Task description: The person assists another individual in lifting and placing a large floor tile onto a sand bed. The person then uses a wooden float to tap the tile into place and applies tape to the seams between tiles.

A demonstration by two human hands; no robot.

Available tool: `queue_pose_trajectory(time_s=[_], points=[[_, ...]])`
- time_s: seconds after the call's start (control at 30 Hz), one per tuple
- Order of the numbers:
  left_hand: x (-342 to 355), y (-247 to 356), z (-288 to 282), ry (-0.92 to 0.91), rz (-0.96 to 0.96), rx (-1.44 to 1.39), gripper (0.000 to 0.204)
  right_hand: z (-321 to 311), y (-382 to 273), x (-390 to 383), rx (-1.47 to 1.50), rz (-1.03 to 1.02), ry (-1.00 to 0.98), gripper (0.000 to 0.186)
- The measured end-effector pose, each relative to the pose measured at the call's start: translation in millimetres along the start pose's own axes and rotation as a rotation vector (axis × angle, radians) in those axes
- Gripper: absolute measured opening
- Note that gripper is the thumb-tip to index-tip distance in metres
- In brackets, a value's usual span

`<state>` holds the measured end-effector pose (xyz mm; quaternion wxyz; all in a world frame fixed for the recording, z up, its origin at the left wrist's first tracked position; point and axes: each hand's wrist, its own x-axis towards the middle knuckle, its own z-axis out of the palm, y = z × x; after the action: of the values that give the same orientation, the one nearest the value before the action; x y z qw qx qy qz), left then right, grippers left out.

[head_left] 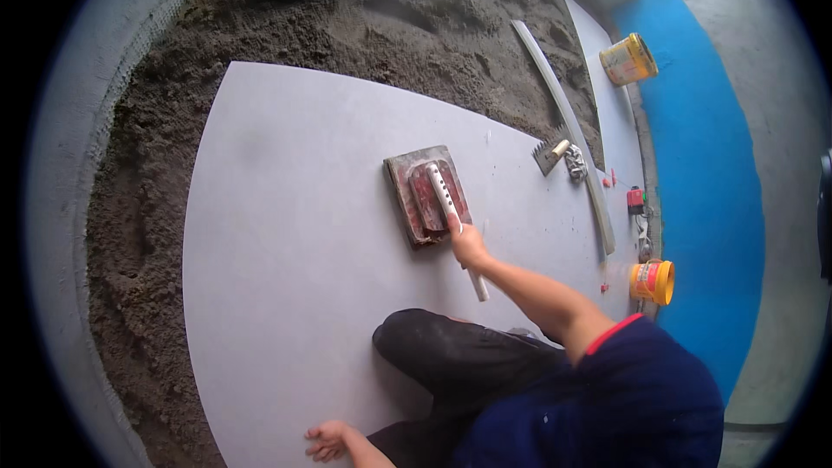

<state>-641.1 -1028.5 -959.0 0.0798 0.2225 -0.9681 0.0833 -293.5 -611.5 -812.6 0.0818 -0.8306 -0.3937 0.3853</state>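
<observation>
A red and grey block [423, 199] sits over the middle of a large pale tile [286, 208], with a white handle [442, 189] dotted with holes running across its top. The person's right hand [469, 247] is wrapped around that handle just beside the block's near edge, and the handle's end pokes out past the fist. The left hand [326, 440] is well apart from it, low in the view, fingers spread over the tile with nothing in them. Between the two hands, a bent knee in dark trousers [416, 338] rests on the tile.

To the right of the block lies a notched trowel [546, 157] with a wooden grip, and just beside it a crumpled grey cloth [575, 163]. A long pale bar [568, 113] stretches past both, one end over the tile and the other over rough, dark mortar [347, 26], which borders the tile above and at left. Farther right are a yellow bucket [626, 61], a small red device [636, 200] and a second yellow bucket [652, 282], near a blue painted surface [711, 165].
</observation>
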Motion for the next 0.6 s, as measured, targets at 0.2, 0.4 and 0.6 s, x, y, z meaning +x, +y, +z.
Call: queue_pose_trajectory(time_s=[0.2, 0.4, 0.6], points=[[18.1, 20.0, -0.8, 0.021, -0.001, 0.004, 0.075, -99.7, -127.1, -8.7, 0.102, 0.093, -0.214, 0.069], [15.6, 12.3, -1.3, 0.024, 0.013, 0.033, 0.076, -106.0, -83.0, -45.7, 0.493, -0.585, 0.218, 0.063], [14.2, 21.3, -1.8, -0.027, 0.024, 0.072, 0.075, -4.7, -75.1, -2.1, -0.136, 0.076, -0.222, 0.071]])
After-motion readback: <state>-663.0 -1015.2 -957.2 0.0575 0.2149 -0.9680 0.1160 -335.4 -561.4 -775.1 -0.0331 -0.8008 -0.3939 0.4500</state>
